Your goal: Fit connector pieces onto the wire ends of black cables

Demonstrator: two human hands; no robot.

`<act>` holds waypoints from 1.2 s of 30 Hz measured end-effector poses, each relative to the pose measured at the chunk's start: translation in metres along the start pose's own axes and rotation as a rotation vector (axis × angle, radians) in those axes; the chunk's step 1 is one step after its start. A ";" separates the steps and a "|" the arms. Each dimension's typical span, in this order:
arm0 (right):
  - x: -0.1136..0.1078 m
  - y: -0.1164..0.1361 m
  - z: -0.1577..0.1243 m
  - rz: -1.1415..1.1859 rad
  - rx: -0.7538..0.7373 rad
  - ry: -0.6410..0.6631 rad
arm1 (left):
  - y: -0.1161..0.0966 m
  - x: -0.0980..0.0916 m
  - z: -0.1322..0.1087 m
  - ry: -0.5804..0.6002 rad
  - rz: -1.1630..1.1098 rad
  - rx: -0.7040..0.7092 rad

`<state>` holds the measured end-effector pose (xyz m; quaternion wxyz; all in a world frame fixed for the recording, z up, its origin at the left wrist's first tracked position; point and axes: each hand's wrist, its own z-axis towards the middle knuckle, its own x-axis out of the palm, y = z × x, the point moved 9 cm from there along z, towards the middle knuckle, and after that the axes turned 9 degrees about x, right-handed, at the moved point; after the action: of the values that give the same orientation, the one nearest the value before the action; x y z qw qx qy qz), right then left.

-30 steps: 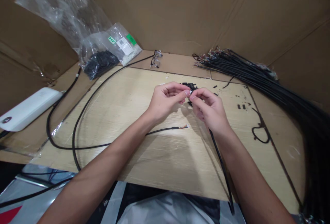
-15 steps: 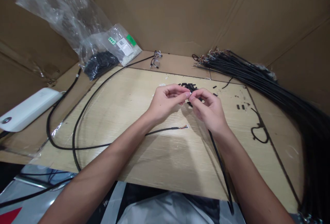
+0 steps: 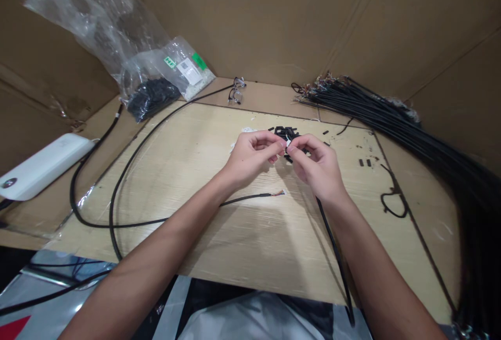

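Note:
My left hand (image 3: 252,158) and my right hand (image 3: 315,165) meet fingertip to fingertip over the wooden board (image 3: 242,235). Between them they pinch a small white connector (image 3: 288,143) at the end of a black cable (image 3: 332,246) that runs from under my right hand down to the board's near edge. A pile of short black sleeves (image 3: 286,132) lies just behind my fingers. A second cable's stripped end (image 3: 278,192) rests on the board below my left wrist.
A thick bundle of black cables (image 3: 410,131) lies along the right. Plastic bags with black parts (image 3: 151,97) sit at the back left. A white device (image 3: 41,165) lies at the left. Cardboard walls surround the bench. A small cable loop (image 3: 393,199) lies at the right.
Both hands stay together at the same spot. Only the fingertips have shifted slightly around the connector.

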<state>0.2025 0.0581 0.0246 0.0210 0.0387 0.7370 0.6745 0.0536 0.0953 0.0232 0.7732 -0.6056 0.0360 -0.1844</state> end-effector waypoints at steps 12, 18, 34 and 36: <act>-0.001 -0.001 0.001 0.019 -0.022 0.012 | -0.001 0.000 0.001 -0.030 0.007 0.003; -0.002 -0.006 0.004 -0.017 -0.026 -0.020 | 0.003 -0.003 -0.001 -0.095 0.025 0.010; 0.002 -0.007 0.002 0.015 0.007 0.003 | 0.002 0.001 -0.004 -0.120 0.008 0.102; 0.004 -0.007 0.002 0.014 0.008 0.011 | 0.000 0.000 -0.004 -0.117 0.032 0.105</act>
<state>0.1983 0.0595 0.0179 0.0121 0.0401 0.7396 0.6718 0.0529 0.0917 0.0223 0.8076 -0.5733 -0.0092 -0.1379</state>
